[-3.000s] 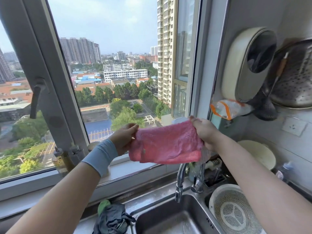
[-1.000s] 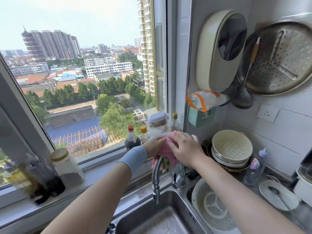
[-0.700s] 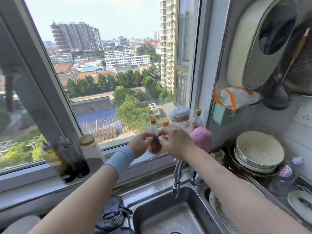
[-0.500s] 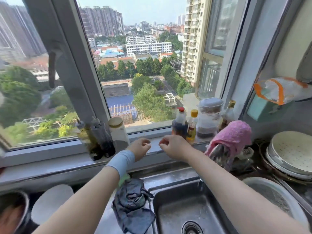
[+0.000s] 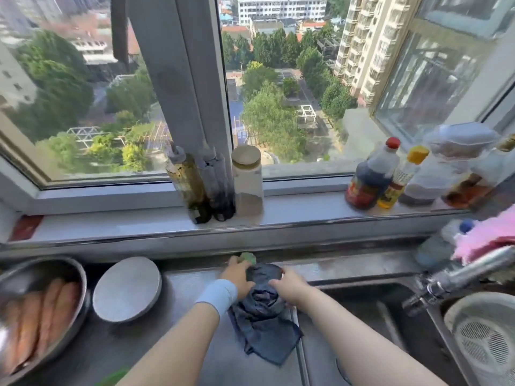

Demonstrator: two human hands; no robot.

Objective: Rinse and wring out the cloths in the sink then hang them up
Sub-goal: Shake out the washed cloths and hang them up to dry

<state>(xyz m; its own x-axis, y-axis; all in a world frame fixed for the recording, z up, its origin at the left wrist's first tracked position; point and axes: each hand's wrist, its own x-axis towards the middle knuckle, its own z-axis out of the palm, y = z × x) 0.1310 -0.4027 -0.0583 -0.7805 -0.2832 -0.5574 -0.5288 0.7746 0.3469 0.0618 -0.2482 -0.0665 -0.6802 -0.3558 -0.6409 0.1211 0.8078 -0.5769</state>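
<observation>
Your left hand [image 5: 237, 277], the one with the pale blue wristband [image 5: 218, 296], is curled onto the bunched top of the dark blue-grey cloth [image 5: 263, 319]. Your right hand [image 5: 288, 285] is clamped on the same bunch from the other side. Both hands have hold of it, thumbs facing across the folds. Its loose lower end trails toward you, flat on the steel table [image 5: 195, 280]. The cloth's right edge reaches the left rim of the steel sink [image 5: 362, 310].

Just past your left fingertips a small green lump [image 5: 248, 257] peeks out at the back of the table; it's too blurred to name. To your left sits a round grey lid [image 5: 126, 289]. Beyond it is a metal bowl [image 5: 69, 274] with pinkish pieces inside.

Off to the right, the chrome tap [image 5: 459, 274] reaches over the sink, and the pink fuzzy cloth [image 5: 485, 240] is draped above it. A white slotted basket [image 5: 487, 344] sits at the far right. Up on the windowsill [image 5: 306, 210] there's a clear jar with a beige lid [image 5: 247, 179]. Further right stand a dark sauce bottle with a red cap [image 5: 370, 176] and a yellow-capped bottle [image 5: 401, 179], touching each other.
</observation>
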